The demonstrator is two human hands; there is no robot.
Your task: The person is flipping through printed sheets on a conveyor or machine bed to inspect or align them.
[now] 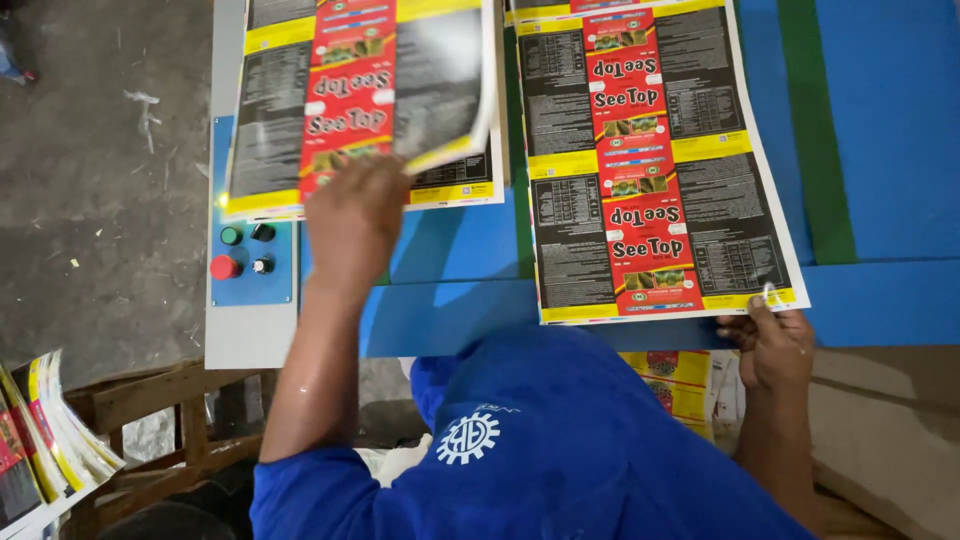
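Observation:
Two lots of glossy printed label sheets, red, yellow and black, lie on a blue table (880,120). My left hand (352,222) grips the near edge of the top sheet (440,90) of the left stack (270,130). That sheet is lifted and curls upward. My right hand (776,345) pinches the near right corner of the right sheet (650,170), which lies flat and reaches the table's front edge. My blue shirt hides the table edge between my arms.
A small control panel (250,285) with green, red and black buttons sits at the table's left end. A green stripe (815,130) runs across the blue top. More printed sheets lie on a wooden stand (150,390) at lower left and below the table (690,385). Concrete floor is on the left.

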